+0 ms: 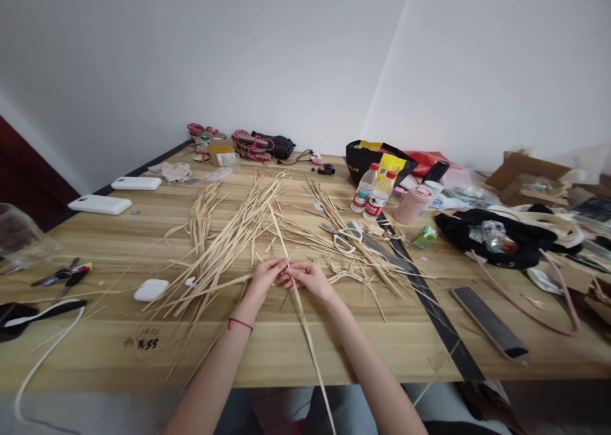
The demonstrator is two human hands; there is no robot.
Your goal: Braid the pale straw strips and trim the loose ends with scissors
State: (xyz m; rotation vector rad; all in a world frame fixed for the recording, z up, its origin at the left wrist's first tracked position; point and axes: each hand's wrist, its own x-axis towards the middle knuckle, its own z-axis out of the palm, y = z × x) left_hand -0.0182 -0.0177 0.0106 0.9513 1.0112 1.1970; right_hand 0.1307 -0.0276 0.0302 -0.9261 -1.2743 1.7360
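Close together over the table, my left hand [268, 275] and my right hand [308, 278] both pinch one long pale straw strip [307, 333]. From the fingers the strip runs toward the wall and also down past the table's front edge to my lap. A red cord circles my left wrist. Just beyond my hands lies a loose heap of similar straw strips [238, 225], with a smaller bundle [204, 219] at its left. To the right of my right hand are white-handled scissors [347, 238] among more strips. My fingertips hide the gripped part.
Two red-capped water bottles [377, 196] and a pink cup [413, 205] stand at the back right, before a black bag [358, 158]. A dark phone-like slab [489, 320] lies at right. A white earphone case [151, 289] sits left. Two white devices [100, 204] lie farther left.
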